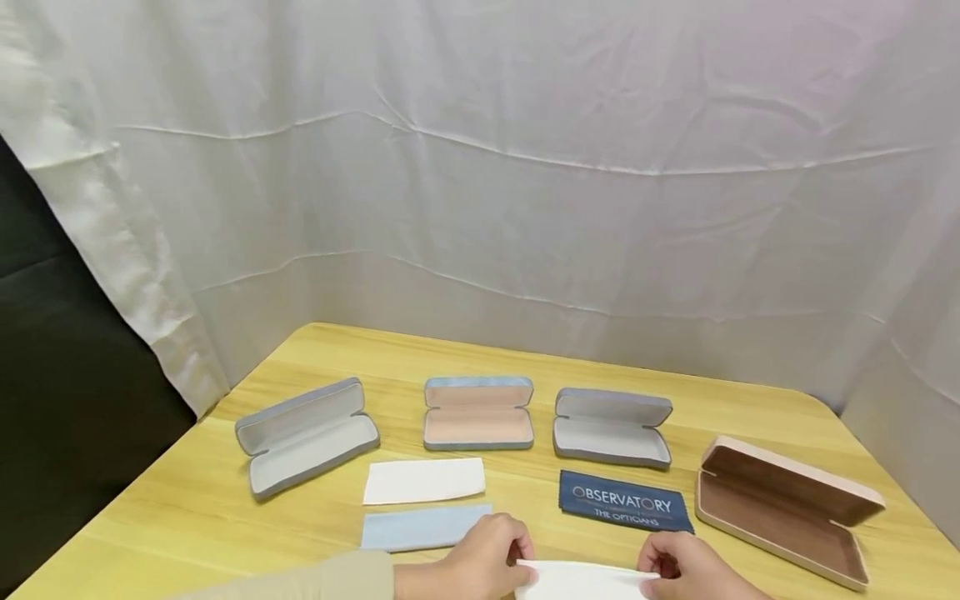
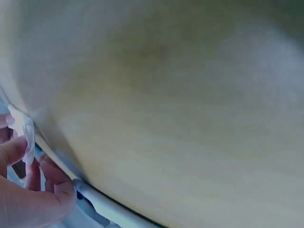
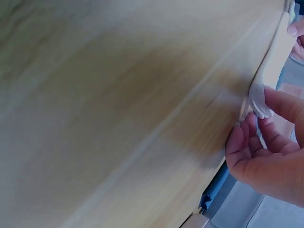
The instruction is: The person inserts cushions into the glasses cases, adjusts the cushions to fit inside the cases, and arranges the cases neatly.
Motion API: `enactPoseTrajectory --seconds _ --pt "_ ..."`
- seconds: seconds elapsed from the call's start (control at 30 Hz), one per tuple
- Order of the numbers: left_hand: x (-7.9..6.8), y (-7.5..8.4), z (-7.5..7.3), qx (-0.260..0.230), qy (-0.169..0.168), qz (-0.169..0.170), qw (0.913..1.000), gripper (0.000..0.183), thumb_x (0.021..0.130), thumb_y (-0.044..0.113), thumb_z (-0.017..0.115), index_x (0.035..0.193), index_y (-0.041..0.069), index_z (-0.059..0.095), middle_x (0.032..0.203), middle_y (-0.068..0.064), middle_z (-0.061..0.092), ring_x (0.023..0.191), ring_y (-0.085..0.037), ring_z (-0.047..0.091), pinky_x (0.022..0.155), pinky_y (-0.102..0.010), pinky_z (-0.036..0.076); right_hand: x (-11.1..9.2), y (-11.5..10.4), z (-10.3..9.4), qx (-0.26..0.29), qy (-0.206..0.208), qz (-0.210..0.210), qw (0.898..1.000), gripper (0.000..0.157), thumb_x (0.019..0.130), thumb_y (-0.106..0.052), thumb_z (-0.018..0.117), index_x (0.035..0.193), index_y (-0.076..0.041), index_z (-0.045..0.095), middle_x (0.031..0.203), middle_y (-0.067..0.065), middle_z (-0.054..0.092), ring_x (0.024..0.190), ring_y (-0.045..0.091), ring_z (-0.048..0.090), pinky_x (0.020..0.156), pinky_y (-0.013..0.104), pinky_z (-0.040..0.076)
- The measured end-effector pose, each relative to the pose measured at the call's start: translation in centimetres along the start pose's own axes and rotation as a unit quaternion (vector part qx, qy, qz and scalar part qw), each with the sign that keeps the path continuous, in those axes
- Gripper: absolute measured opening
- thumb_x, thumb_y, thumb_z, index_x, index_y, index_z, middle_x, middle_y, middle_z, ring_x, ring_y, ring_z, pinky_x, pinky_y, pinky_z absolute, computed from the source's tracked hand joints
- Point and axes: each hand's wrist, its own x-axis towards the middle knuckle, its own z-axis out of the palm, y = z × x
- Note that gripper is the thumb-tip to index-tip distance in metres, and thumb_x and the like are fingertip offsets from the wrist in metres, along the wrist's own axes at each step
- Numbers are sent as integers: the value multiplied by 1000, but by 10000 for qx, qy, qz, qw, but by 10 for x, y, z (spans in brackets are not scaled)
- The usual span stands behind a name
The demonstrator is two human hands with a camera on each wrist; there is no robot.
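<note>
L hand: here's the left hand [image 1: 480,557], thumb & fingers pinching one end of the held cloth, light sleeve [image 1: 322,579] behind it.
R hand: and the right hand [image 1: 693,568] has the opp. end, also in a thumb-&-finger pinch.
Held cloth: the held cloth [image 1: 585,581], white, strung btwn both hands at the near side, bottom cut off in head view; R wrist cam shows folded layers at its end. Can't tell if it's touching the table [image 1: 187,542].
Flat cloths: pale blue cloth [image 1: 412,529] just beyond the L hand, its R end near the knuckles; white cloth [image 1: 424,482] right behind that.
Navy one: navy cloth [image 1: 625,500] beyond the R hand, reads "OBSERVATORY THE OPTICIANS".
Cases: four in view, all lids up! Left grey case [image 1: 315,454] sits at an angle; blue case [image 1: 478,427] w/ pink lining comes next; right grey case [image 1: 613,437] behind the navy cloth; brown case [image 1: 780,521] far R, angled, just beside the navy cloth's end.
Backdrop: pale creased curtain [image 1: 525,208] behind, black panel [image 1: 67,375] far L.
</note>
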Motion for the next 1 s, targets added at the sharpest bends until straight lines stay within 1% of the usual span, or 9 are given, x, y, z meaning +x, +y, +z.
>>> enactPoseTrajectory --seconds 0.2,0.37,0.47,0.53,0.57,0.67,0.8,0.9,1.0 --pt "5 5 -6 -645 79 285 9975 14 77 6 73 72 3 60 62 10 48 56 4 42 54 -12 40 -9 7 -8 540 -108 -213 9983 17 89 -7 58 86 9 51 71 -8 49 63 -2 45 52 19 34" --pt "5 4 -16 -1165 177 144 9929 13 79 8 72 76 1 61 67 6 52 59 0 47 56 -14 42 -10 4 -9 925 -64 -275 9953 24 91 -10 57 90 12 48 70 -9 51 60 -2 46 49 18 35" --pt "2 0 -23 -1390 315 125 9897 13 80 8 71 79 -1 61 69 3 54 60 -1 48 56 -14 42 -5 -3 -7 891 196 -449 9948 22 91 -9 55 95 12 50 73 -9 54 63 -1 49 53 19 40" --pt "-1 -3 -28 -1450 433 151 9884 14 80 8 70 81 -3 61 71 2 54 61 -2 48 57 -13 42 -1 -8 -5 723 494 -707 9936 20 91 -5 54 97 14 51 76 -10 56 66 -1 51 56 20 43" --pt "-2 -5 -30 -1465 489 141 9879 14 81 8 70 82 -3 61 72 2 54 62 -2 48 57 -13 42 1 -12 -4 618 687 -723 9931 20 91 -5 54 99 14 52 78 -11 57 67 -2 51 58 20 45" --pt "-5 -8 -39 -1542 646 41 9859 16 82 9 68 85 -5 61 73 2 53 64 -3 48 58 -13 42 9 -25 0 538 1144 -576 9903 25 90 -6 57 103 15 53 82 -6 61 70 -2 53 61 21 49" --pt "-10 -12 -53 -1643 822 -69 9830 18 83 10 67 86 -7 60 73 2 54 63 -4 48 57 -14 42 20 -43 6 1011 1447 -30 9843 33 88 -11 61 107 15 53 85 2 62 72 0 56 66 22 52" --pt "-14 -15 -62 -1639 928 -90 9821 19 84 10 67 87 -8 60 72 1 55 62 -4 48 56 -14 42 29 -56 10 1325 1606 258 9777 31 87 -12 63 105 11 54 84 1 62 74 3 56 69 24 52" --pt "-18 -20 -71 -1624 1010 -150 9814 19 84 9 66 88 -8 60 73 0 56 61 -5 49 56 -15 43 39 -67 12 1422 1703 360 9744 29 86 -15 64 104 7 56 83 -2 62 74 5 57 70 26 52"
